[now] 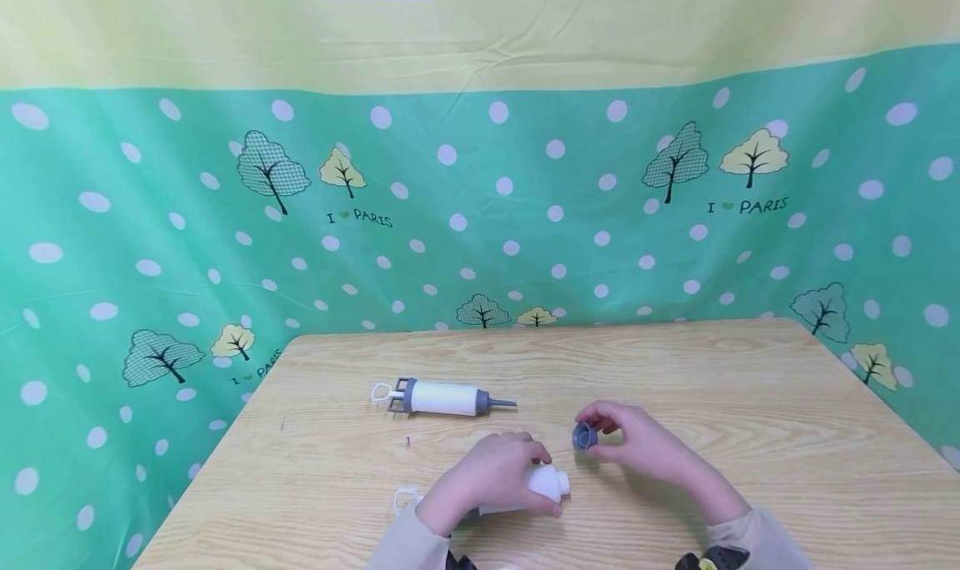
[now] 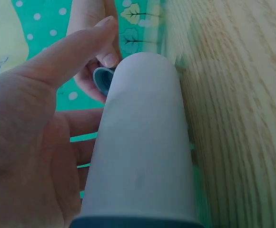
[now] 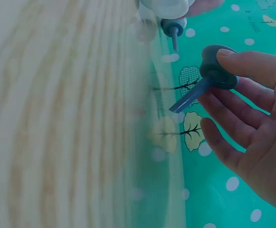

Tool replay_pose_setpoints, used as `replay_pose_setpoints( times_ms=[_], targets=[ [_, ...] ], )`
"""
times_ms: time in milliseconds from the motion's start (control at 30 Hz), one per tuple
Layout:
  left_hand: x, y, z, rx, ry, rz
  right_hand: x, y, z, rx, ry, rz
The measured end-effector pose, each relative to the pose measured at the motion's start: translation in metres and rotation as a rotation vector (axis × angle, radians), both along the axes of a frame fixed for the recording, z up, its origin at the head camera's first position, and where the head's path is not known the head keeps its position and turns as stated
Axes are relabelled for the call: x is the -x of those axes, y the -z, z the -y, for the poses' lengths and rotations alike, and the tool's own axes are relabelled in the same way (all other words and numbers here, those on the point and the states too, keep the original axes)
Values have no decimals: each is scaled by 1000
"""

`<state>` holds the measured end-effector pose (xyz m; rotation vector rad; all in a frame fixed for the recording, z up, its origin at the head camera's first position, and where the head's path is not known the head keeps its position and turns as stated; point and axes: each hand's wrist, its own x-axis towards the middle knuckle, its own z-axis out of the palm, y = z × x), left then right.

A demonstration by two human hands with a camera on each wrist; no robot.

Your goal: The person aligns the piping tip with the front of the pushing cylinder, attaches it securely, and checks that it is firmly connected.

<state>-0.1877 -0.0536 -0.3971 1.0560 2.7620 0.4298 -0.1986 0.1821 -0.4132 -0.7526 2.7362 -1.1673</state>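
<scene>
Head view puts the left hand point(image 1: 495, 474) low over the table point(image 1: 750, 395), its fingers curled round a white tube point(image 1: 546, 480) that lies on its side, bare white neck toward the right hand point(image 1: 637, 445) and white loop handle point(image 1: 407, 497) at the other end. Just apart from that neck, the right hand's fingers pinch a grey nozzle cap point(image 1: 583, 437), its hollow end toward the tube and, in the right wrist view, its slanted spout exposed. Farther back lies a second tube point(image 1: 445, 398) with its grey nozzle point(image 1: 498, 402) on.
</scene>
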Motion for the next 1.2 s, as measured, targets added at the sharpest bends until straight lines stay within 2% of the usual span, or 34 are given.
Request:
replay_pose_setpoints(
  times_ms=[200, 400, 533, 667, 800, 1000, 1200],
  targets=[
    [0, 5, 5, 29, 21, -33, -1, 2, -1, -18, -36, 27],
    [0, 10, 5, 21, 26, -29, -1, 2, -1, -9, -56, 58],
    [-1, 10, 5, 6, -2, 6, -1, 1, -1, -5, -40, 71],
    [-1, 10, 5, -43, -56, 50, -2, 0, 0, -12, -23, 84],
    [-1, 10, 4, -94, -94, 57, -2, 0, -1, -22, -37, 63],
    [2, 12, 5, -116, -106, 15, -2, 0, 0, -22, -43, 54],
    [7, 8, 5, -113, -134, -50, -1, 1, 3, -21, -42, 46]
  ],
)
